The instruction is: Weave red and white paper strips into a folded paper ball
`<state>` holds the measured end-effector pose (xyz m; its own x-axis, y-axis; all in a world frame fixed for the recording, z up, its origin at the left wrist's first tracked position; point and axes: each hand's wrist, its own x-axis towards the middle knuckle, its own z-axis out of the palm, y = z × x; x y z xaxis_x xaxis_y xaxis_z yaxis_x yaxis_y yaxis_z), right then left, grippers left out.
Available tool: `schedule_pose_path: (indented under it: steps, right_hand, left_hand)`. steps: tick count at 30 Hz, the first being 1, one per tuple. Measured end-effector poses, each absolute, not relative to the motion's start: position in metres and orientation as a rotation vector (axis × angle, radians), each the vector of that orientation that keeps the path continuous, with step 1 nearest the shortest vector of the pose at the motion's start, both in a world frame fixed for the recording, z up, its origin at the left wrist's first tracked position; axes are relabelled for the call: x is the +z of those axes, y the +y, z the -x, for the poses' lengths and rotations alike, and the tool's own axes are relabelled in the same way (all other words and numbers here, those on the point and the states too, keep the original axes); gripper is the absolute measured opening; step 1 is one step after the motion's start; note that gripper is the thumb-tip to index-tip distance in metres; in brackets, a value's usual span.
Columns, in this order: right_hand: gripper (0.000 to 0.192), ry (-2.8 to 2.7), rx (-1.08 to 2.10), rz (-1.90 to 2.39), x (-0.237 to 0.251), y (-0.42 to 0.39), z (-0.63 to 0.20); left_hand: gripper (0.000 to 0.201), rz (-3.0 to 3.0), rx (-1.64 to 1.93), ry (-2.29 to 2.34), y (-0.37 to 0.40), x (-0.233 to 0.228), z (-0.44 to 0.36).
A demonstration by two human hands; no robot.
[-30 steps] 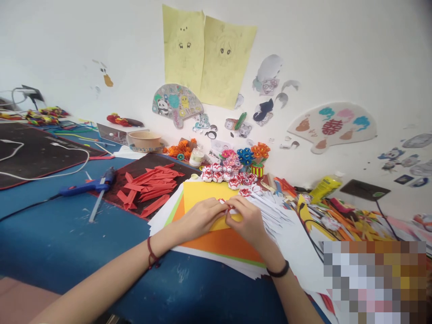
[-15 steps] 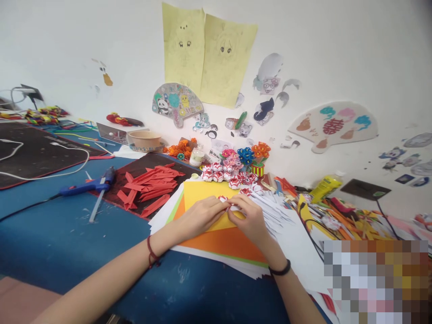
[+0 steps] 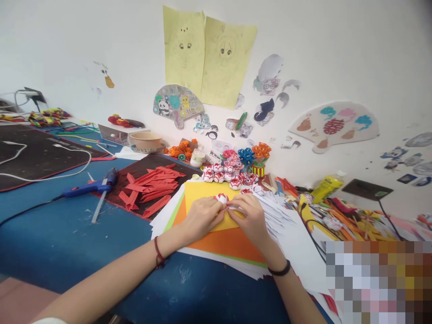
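Note:
A small red and white folded paper flower [image 3: 221, 198] is held between my two hands, over a stack of coloured paper [image 3: 199, 189] with a yellow sheet on top. My left hand [image 3: 204, 215] pinches it from the left, its fingers partly covering the lower side. From the right, the thumb and forefinger of my right hand [image 3: 248, 213] close on its edge. Just behind the hands lies a cluster of similar red and white paper flowers [image 3: 218, 173].
Red folded paper strips [image 3: 151, 186] lie on a dark mat to the left, beside a blue glue gun [image 3: 89, 186]. White paper strips [image 3: 275, 211] spread to the right. Farther back stand a bowl [image 3: 146, 141], a small jar [image 3: 197, 157] and a yellow bottle [image 3: 327, 188].
The paper flower now shows more between my fingers, its white petals facing up. My left hand has turned slightly and its fingers have curled more. My right hand is almost unmoved.

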<state>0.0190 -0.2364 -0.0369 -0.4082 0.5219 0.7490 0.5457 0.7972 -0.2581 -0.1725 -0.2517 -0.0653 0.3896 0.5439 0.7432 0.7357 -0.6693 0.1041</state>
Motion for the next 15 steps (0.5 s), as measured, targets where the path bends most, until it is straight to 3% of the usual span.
schedule_pose_path:
  steps: [15]
  right_hand:
    - [0.023, -2.150, 0.027, 0.632, -0.046, -0.237, -0.014]
  left_hand:
    - [0.016, 2.548, -0.923, -1.081, -0.261, -0.043, 0.180]
